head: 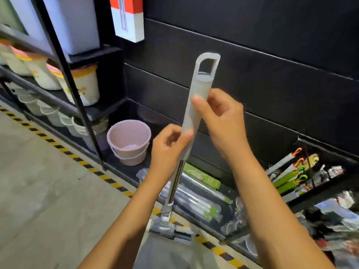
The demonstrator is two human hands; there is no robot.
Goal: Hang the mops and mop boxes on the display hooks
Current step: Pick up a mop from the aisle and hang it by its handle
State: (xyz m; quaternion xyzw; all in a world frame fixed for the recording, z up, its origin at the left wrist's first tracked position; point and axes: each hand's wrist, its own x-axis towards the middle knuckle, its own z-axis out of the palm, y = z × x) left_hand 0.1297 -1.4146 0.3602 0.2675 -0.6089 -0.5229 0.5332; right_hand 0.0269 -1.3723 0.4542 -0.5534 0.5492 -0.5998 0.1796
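I hold a mop [196,105] upright before a black display wall [262,61]. Its pale grey handle ends in a hanging loop at the top, and a metal shaft runs down to the mop head [167,228] on the floor. My left hand [168,144] grips the lower end of the grey handle. My right hand [217,117] pinches the handle higher up, thumb in front. A red and white mop box [128,18] hangs on the wall at the upper left. No hook is visible near the loop.
Pink buckets [129,142] stand stacked on the low shelf to the left. A black rack [64,74] holds white pails. Packaged mops and cleaning goods [202,193] lie along the bottom shelf. A yellow-black stripe [108,179] edges the concrete floor.
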